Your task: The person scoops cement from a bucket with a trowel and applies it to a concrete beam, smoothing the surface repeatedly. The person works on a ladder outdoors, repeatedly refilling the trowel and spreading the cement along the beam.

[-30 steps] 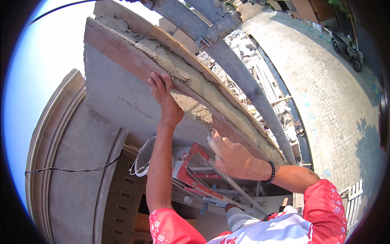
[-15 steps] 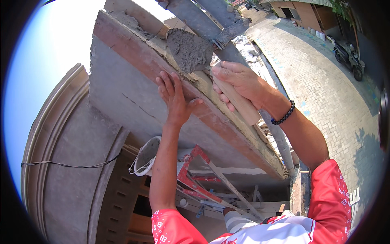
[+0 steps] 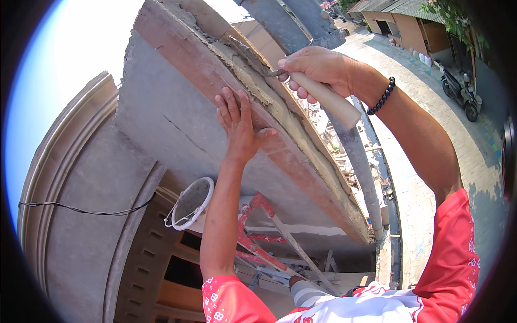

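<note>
1. The trowel (image 3: 330, 101) is right of the upper centre of the frame. Its long axis slants: the pale handle's butt points to the lower right, and the metal end points to the upper left. The blade is seen nearly edge-on against the mortar (image 3: 295, 128); whether it touches cannot be told.
2. The right hand (image 3: 322, 69) grips the handle near the metal end, fingers curled beneath, thumb toward the shank. A black bead bracelet (image 3: 383, 97) circles that wrist.
3. The left hand (image 3: 239, 126) lies against the reddish-brown board (image 3: 186, 60), fingers extended up the frame and slightly spread, thumb out to the right.
4. The board's long axis runs from upper left to lower right, with the mortar along its upper edge.
5. Left of the left forearm is a white bucket (image 3: 195, 198); right of that forearm, a red-and-white ladder (image 3: 262, 202).
</note>
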Demonstrator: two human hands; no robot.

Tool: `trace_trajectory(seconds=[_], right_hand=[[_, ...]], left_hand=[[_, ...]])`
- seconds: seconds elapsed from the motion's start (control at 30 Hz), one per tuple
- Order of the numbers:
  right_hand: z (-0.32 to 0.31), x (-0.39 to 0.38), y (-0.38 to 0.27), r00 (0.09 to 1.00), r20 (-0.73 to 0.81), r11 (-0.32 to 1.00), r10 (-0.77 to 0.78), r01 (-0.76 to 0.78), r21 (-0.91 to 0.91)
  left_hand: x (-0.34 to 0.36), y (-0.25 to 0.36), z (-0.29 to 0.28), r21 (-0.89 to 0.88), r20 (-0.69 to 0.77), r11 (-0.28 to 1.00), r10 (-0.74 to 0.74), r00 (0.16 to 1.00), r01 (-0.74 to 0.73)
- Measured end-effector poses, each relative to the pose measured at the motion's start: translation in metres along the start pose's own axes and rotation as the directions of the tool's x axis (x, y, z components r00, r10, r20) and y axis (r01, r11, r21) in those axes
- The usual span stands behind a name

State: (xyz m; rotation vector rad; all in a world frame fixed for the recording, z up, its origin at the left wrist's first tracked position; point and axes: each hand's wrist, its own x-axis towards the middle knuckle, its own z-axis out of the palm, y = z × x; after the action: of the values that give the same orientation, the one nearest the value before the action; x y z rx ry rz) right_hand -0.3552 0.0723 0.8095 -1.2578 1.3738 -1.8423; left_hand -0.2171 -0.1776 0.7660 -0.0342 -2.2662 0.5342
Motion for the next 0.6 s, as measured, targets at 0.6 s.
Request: trace_trajectory(seconds=[0.6], right_hand=[[-0.012,-0.157,0.099,0.973,0.12,0.667,-0.2,0.224,-0.711]], left_hand=[[-0.002,-0.009,0.014,-0.119,-0.072,0.993,0.008,0.997,-0.017]])
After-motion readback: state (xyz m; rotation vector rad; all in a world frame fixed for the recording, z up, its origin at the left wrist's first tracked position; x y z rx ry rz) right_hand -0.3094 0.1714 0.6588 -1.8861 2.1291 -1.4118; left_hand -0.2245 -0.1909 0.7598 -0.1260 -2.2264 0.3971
